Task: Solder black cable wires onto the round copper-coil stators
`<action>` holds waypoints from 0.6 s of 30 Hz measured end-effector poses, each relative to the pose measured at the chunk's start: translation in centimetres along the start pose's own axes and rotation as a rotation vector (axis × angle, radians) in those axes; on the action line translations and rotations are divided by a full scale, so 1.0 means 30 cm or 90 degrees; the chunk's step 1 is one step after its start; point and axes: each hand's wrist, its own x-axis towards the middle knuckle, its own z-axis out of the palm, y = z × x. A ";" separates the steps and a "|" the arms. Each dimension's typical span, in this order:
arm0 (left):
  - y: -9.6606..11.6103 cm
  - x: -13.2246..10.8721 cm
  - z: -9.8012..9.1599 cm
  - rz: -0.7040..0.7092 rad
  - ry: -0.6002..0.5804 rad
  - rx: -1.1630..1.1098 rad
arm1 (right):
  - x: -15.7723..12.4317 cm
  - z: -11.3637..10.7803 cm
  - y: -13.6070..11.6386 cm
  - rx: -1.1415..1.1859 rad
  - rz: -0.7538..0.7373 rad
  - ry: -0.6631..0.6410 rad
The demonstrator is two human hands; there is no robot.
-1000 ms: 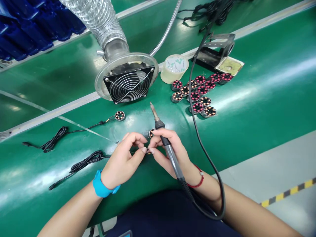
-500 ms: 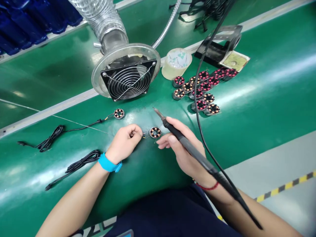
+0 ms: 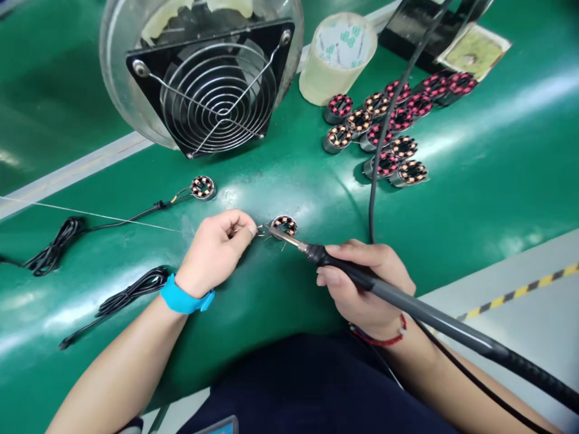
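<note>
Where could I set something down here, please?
The belt is bare right of the stator cluster and nearer than the black cables. It is crowded around the tape roll and between the left hand and right hand holding the soldering iron.

Open room: bare desk (image 3: 488, 181) right of right hand (image 3: 366, 283), wide & flat. Ahead, only a narrow strip btwn hands & fan housing (image 3: 212, 90); small coil (image 3: 202, 187) sits in it. Right-ahead blocked: coil cluster (image 3: 384, 132), tape roll (image 3: 337, 57), iron's cord (image 3: 371, 199) crossing over them. Left side: far cable bundle (image 3: 49, 253), near cable bundle (image 3: 131, 292), plus thin taut line (image 3: 90, 214), prob. solder wire, reaching toward left hand (image 3: 217, 250). Centre taken: left hand pinching wire end (image 3: 259, 230), right hand gripping soldering iron (image 3: 362, 280), tip by centre coil (image 3: 284, 225).
</note>
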 end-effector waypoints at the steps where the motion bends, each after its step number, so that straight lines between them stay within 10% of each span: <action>1: 0.000 0.000 -0.001 -0.001 0.002 0.002 | 0.000 0.000 0.001 -0.005 0.008 0.000; 18: 0.005 0.000 0.002 -0.009 0.026 -0.014 | 0.005 0.002 0.003 0.034 0.043 -0.016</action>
